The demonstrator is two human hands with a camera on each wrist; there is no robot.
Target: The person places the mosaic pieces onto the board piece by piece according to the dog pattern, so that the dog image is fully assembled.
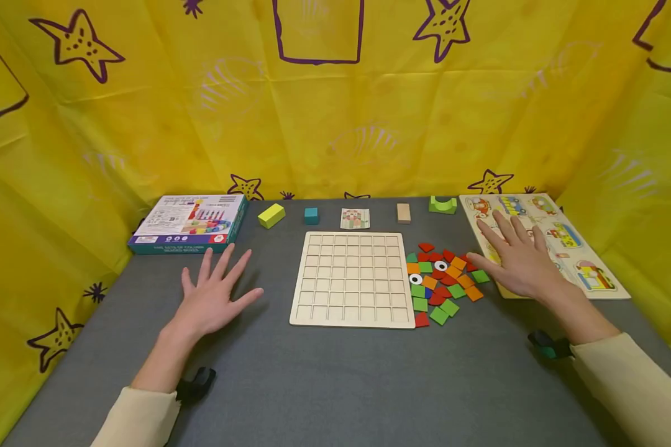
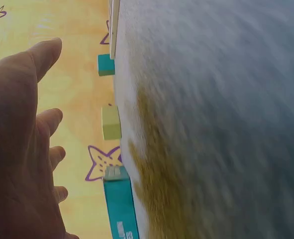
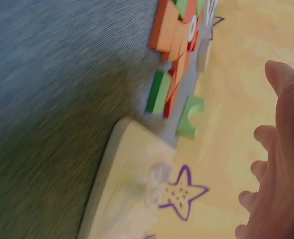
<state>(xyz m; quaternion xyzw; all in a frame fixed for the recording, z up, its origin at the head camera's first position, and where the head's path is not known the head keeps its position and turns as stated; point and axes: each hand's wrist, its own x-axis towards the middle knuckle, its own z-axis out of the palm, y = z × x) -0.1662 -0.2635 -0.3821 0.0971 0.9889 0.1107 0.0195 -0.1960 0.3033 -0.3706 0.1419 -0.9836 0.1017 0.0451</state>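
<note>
My left hand, fingers spread and palm down, is over the grey table left of a wooden grid board. It holds nothing; the left wrist view shows the hand apart from the blocks. My right hand, also spread, hovers over the near left part of a wooden picture puzzle board and covers some of its pictures. In the right wrist view nothing is between the fingers of the hand. Between grid board and right hand lies a pile of red, orange and green tiles, two with eye prints.
Along the back stand a boxed toy set, a yellow block, a blue cube, a small picture card, a plain wooden block and a green arch block. A yellow patterned cloth hangs behind and at both sides.
</note>
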